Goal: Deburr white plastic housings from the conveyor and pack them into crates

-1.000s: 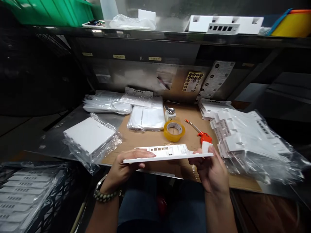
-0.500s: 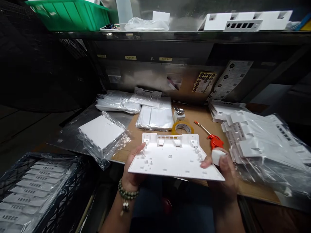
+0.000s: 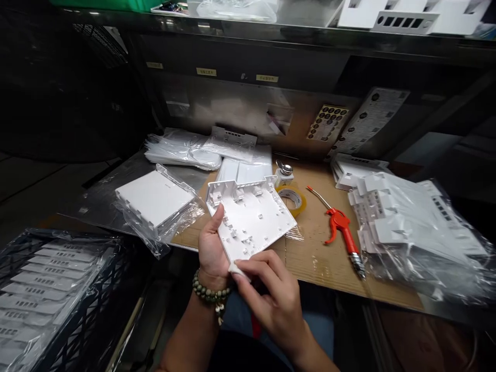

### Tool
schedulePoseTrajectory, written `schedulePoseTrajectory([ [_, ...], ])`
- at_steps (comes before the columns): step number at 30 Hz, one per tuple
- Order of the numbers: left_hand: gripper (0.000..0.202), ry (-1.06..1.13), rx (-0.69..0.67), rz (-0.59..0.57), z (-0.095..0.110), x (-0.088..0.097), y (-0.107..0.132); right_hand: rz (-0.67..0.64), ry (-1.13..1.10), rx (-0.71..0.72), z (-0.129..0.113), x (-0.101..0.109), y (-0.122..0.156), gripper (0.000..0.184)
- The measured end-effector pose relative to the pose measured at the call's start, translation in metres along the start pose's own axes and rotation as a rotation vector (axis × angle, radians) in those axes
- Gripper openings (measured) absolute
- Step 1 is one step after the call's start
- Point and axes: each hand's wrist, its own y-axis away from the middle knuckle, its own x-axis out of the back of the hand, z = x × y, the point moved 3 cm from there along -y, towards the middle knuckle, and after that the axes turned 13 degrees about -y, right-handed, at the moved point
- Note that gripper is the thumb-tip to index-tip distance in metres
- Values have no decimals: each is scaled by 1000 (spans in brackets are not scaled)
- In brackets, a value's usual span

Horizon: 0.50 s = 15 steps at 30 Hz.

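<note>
My left hand (image 3: 214,248), with a beaded bracelet at its wrist, grips a white plastic housing cover (image 3: 253,219) by its left edge, thumb on top. The cover is tilted, its inner side with clips and small posts facing me. My right hand (image 3: 271,297) pinches a small white pad (image 3: 234,268) against the cover's near corner. Most of the pad is hidden by the fingers, so its material cannot be made out. Just beyond the cover lie a roll of yellow tape (image 3: 297,200) and a pump bottle with a metal top (image 3: 284,174).
A red air blow gun (image 3: 341,227) lies on the cardboard (image 3: 310,258). Bagged white covers (image 3: 418,222) are stacked at right; another wrapped cover (image 3: 155,199) lies at left. A black crate (image 3: 127,268) holds several covers below left. A metal shelf (image 3: 232,30) spans above.
The cover has turned and shifted left in my left hand. My right hand has let go of its right side and brought the white pad to the near corner. The view has tilted down.
</note>
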Motion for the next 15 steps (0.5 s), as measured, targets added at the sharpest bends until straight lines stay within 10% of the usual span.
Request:
schedulePoseTrajectory([
  [11,60,28,-69,109,1,4,-1,-19,29,-23,5,1,1,16],
  [15,60,8,-106,31,15,24,1,175,169,-91,28,46,-4,13],
])
